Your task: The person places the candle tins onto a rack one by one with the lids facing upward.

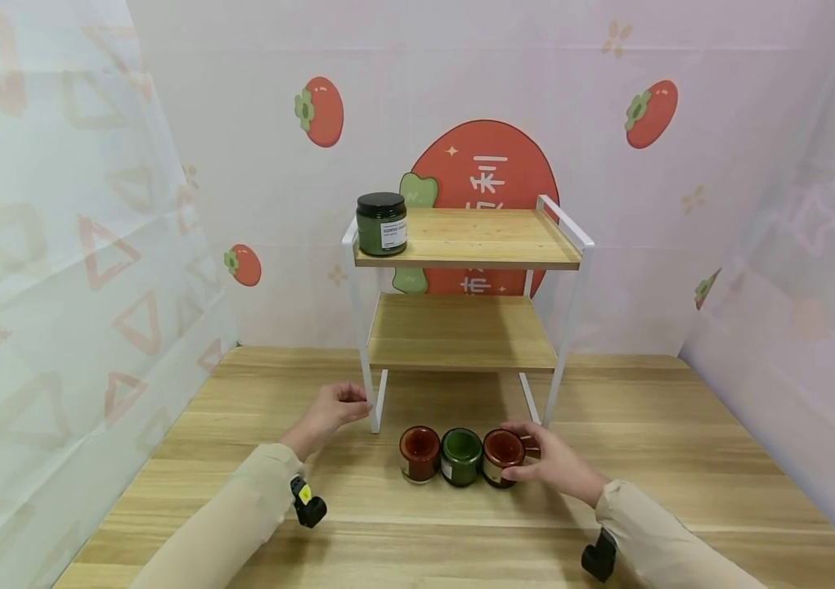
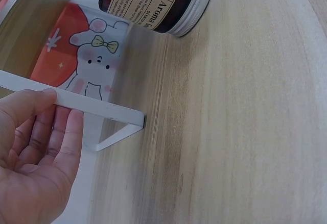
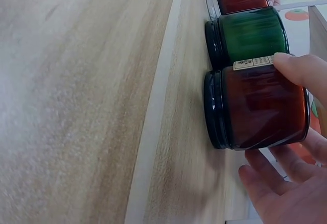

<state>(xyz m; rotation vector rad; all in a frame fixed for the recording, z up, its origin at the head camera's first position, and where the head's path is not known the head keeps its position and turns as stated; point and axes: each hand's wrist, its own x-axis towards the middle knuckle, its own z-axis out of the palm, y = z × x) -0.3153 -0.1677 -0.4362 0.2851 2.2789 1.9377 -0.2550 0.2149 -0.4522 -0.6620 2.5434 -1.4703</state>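
Observation:
Three glass candle jars stand upside down, lids on the table, in a row before the shelf. At left is an amber jar (image 1: 420, 453) with a silver lid, in the middle a green jar (image 1: 461, 456), at right an amber jar (image 3: 265, 106) with a black lid. My right hand (image 1: 553, 464) holds this right jar from its right side, thumb on the near side and fingers on the far side. At the shelf's front left, my left hand (image 2: 43, 152) pinches the white metal leg (image 2: 102, 107) low down between thumb and fingers.
The two-tier rack has a wooden top board (image 1: 491, 237) and a lower board (image 1: 461, 331). A green candle jar (image 1: 382, 225) with a black lid stands upright at the top board's left front corner. Printed cloth (image 1: 255, 164) hangs behind and at both sides of the wooden table (image 1: 388, 548).

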